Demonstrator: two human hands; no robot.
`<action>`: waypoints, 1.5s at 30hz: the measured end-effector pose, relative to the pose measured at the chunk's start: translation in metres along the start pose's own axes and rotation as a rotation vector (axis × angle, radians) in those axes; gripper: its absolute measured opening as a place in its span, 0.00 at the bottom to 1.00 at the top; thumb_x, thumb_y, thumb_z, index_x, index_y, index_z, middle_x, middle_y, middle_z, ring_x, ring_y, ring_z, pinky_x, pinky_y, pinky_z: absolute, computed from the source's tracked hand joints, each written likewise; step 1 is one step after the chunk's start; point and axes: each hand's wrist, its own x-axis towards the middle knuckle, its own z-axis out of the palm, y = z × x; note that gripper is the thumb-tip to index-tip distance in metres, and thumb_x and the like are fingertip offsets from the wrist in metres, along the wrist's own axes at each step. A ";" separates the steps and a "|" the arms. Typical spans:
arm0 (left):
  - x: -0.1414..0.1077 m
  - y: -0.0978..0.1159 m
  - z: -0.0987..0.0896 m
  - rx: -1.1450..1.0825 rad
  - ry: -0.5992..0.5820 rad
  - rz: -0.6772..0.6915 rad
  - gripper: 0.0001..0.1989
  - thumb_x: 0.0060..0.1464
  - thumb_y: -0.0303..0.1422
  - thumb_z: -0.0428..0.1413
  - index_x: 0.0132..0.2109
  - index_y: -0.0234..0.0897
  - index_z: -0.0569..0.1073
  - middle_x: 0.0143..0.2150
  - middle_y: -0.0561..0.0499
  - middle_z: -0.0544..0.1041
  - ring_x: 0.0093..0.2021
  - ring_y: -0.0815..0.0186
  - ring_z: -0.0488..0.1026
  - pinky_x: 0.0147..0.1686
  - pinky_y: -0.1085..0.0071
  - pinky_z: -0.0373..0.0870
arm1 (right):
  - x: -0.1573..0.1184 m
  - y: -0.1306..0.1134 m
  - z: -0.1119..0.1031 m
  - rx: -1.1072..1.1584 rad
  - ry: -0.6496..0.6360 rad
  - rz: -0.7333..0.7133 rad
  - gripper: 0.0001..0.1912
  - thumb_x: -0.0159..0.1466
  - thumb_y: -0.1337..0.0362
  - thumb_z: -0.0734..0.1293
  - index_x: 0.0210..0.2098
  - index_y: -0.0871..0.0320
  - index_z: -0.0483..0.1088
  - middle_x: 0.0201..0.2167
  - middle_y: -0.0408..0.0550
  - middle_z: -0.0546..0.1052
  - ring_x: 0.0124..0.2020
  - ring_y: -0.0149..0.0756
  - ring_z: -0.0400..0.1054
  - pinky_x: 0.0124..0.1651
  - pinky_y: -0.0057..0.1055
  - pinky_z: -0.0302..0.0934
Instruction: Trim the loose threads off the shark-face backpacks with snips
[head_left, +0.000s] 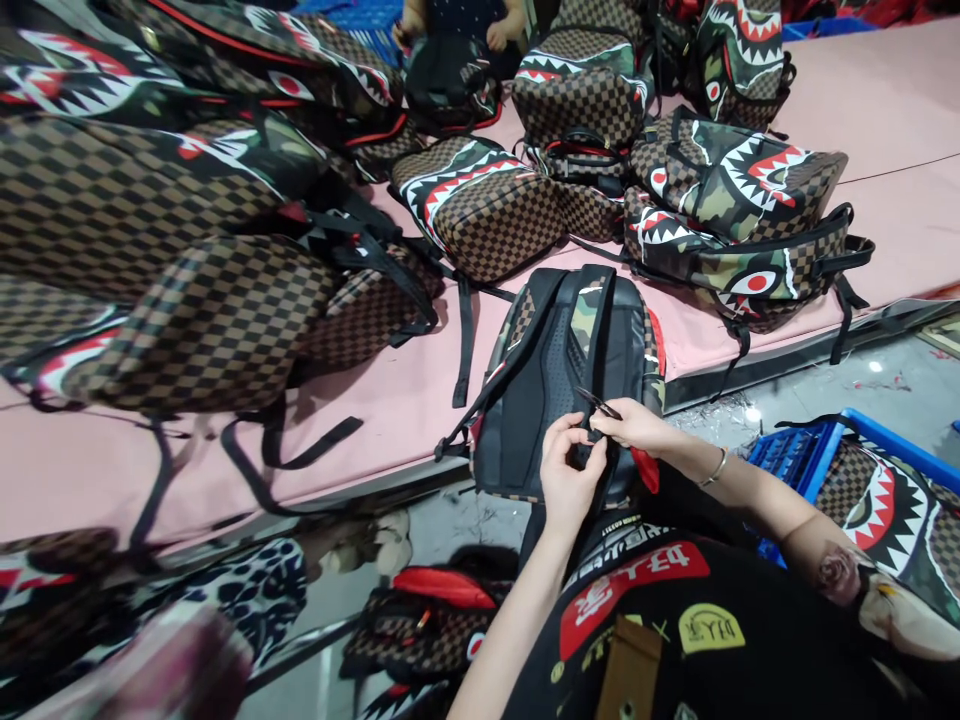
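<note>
A backpack lies at the table's front edge, its black padded back panel and shoulder straps facing up. My left hand is closed in a pinch on a black strap near the backpack's lower end; the fingers partly hide the strap. Right beside it, my right hand grips small dark thread snips, blades pointing up and left over the back panel. Its fingertips are close to the pinched strap. Red fabric shows below my right wrist.
Checkered backpacks with shark-mouth prints crowd the pink table at left. More backpacks lie stacked at right. A blue crate holds another bag at lower right. Across the table, a person's hands are beside a black bag.
</note>
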 end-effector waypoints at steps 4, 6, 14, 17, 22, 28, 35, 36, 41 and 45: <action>-0.003 -0.002 0.000 -0.038 0.076 -0.008 0.08 0.47 0.34 0.58 0.35 0.37 0.70 0.44 0.46 0.71 0.48 0.61 0.68 0.47 0.63 0.66 | 0.005 0.003 0.001 -0.103 0.083 -0.006 0.13 0.56 0.59 0.62 0.19 0.60 0.60 0.16 0.37 0.59 0.20 0.25 0.51 0.23 0.23 0.45; -0.004 -0.003 -0.003 -0.016 0.083 0.007 0.07 0.46 0.35 0.58 0.34 0.38 0.72 0.44 0.46 0.72 0.48 0.61 0.69 0.47 0.63 0.65 | 0.006 0.006 0.003 -0.190 0.145 -0.008 0.13 0.56 0.59 0.63 0.20 0.60 0.61 0.17 0.38 0.61 0.21 0.26 0.53 0.25 0.24 0.46; 0.002 -0.013 -0.014 -0.294 0.018 -0.228 0.07 0.41 0.35 0.62 0.28 0.37 0.76 0.45 0.47 0.73 0.48 0.60 0.68 0.49 0.63 0.63 | 0.006 -0.004 0.005 -0.344 0.127 0.012 0.15 0.56 0.58 0.63 0.18 0.60 0.60 0.15 0.37 0.60 0.21 0.26 0.53 0.24 0.24 0.44; 0.002 -0.016 -0.013 -0.448 -0.009 -0.359 0.09 0.38 0.36 0.64 0.28 0.36 0.77 0.45 0.46 0.71 0.47 0.60 0.68 0.49 0.64 0.63 | 0.008 -0.005 0.004 -0.370 0.090 0.012 0.15 0.57 0.59 0.62 0.17 0.60 0.60 0.15 0.37 0.60 0.20 0.25 0.53 0.24 0.24 0.44; -0.002 -0.017 -0.011 -0.599 0.020 -0.507 0.11 0.33 0.35 0.65 0.27 0.35 0.77 0.44 0.47 0.71 0.44 0.62 0.68 0.47 0.66 0.63 | 0.009 0.009 0.006 -0.275 0.069 -0.025 0.15 0.59 0.60 0.61 0.19 0.62 0.66 0.16 0.39 0.64 0.21 0.26 0.56 0.25 0.24 0.47; -0.004 -0.020 -0.008 -0.550 0.152 -0.442 0.08 0.34 0.35 0.65 0.25 0.36 0.77 0.37 0.49 0.71 0.44 0.63 0.66 0.49 0.67 0.59 | -0.003 0.013 0.008 -0.295 0.134 -0.143 0.08 0.56 0.62 0.65 0.26 0.60 0.73 0.22 0.40 0.68 0.25 0.27 0.60 0.28 0.23 0.51; -0.003 -0.020 -0.006 -0.553 0.146 -0.449 0.09 0.36 0.36 0.64 0.24 0.35 0.76 0.36 0.48 0.72 0.43 0.63 0.67 0.49 0.68 0.59 | 0.001 0.023 0.008 -0.201 0.219 -0.135 0.11 0.59 0.63 0.63 0.23 0.61 0.69 0.20 0.40 0.66 0.23 0.27 0.59 0.27 0.24 0.51; -0.003 -0.020 -0.007 -0.575 0.146 -0.484 0.10 0.35 0.36 0.65 0.25 0.34 0.76 0.36 0.48 0.72 0.42 0.64 0.67 0.48 0.68 0.59 | 0.001 0.023 0.008 -0.183 0.237 -0.132 0.10 0.59 0.63 0.62 0.24 0.61 0.70 0.21 0.40 0.67 0.24 0.28 0.60 0.28 0.24 0.52; -0.004 -0.016 -0.005 -0.630 0.144 -0.535 0.12 0.34 0.36 0.65 0.28 0.33 0.76 0.36 0.48 0.72 0.41 0.64 0.67 0.48 0.68 0.60 | -0.014 0.013 0.008 -0.406 0.319 -0.240 0.10 0.57 0.64 0.66 0.21 0.59 0.70 0.20 0.40 0.65 0.24 0.28 0.59 0.28 0.25 0.52; -0.008 -0.013 0.001 -0.528 0.187 -0.383 0.07 0.41 0.35 0.62 0.25 0.34 0.75 0.36 0.49 0.71 0.42 0.65 0.67 0.48 0.68 0.60 | -0.028 0.005 0.016 -0.487 0.336 -0.326 0.08 0.57 0.69 0.66 0.21 0.59 0.70 0.23 0.43 0.68 0.26 0.29 0.62 0.29 0.25 0.54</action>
